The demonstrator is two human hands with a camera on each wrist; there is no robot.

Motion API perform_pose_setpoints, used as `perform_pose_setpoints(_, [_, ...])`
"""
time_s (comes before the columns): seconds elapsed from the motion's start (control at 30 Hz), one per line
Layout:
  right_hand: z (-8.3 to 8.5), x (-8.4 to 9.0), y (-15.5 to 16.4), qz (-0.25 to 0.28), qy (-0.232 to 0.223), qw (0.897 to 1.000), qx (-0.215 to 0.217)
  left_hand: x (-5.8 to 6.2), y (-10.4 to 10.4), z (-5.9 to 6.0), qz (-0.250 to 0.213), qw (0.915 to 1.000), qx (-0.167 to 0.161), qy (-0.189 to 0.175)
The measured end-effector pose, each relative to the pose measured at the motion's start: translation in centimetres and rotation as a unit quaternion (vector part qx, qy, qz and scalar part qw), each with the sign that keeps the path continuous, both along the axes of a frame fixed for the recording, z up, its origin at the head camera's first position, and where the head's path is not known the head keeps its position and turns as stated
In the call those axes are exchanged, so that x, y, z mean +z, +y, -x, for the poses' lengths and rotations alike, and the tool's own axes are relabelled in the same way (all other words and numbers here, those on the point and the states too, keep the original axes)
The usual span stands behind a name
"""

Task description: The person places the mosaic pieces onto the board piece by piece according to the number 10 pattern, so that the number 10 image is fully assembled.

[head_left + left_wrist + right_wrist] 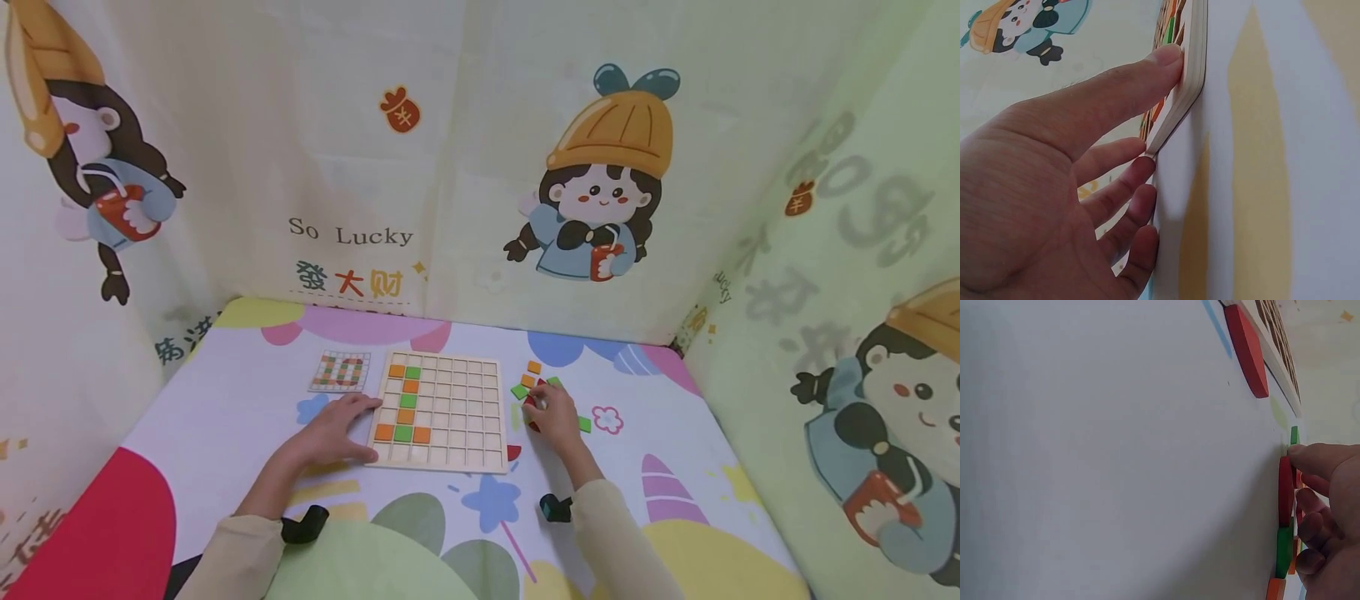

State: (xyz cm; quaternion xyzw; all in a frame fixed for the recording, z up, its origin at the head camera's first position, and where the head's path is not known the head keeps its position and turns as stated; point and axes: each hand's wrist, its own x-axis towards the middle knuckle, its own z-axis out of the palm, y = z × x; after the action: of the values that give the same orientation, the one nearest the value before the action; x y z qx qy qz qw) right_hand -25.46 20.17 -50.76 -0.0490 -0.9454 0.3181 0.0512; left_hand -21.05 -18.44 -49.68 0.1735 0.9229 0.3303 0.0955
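Note:
A wooden grid board (465, 417) lies flat, with orange and green square tiles (407, 402) in its left columns. At the board's left side is my left hand (337, 429), fingers and thumb spread along the edge and front corner. The left wrist view shows its thumb (1163, 57) pressing the board's rim, fingers loosely bent. To the right of the board, my right hand (553, 415) reaches into loose red, green and orange tiles (528, 380). Its thumb (1310, 455) touches near a red tile (1285, 490); whether a piece is pinched is hidden.
A pattern card (340, 372) with coloured squares lies left of the board. One red piece (513, 452) sits against the board's right edge, and a green tile (585, 424) lies right of my right hand. Printed curtains (465, 167) surround the table's back and sides.

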Motion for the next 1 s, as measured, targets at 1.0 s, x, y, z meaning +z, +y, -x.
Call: perform_pose_setpoints(1.0, [0.55,0.33,-0.55,-0.035,-0.036,0.999,-0.019,-0.15,0.15,-0.13,-0.002,1.0,0.003,0.002])
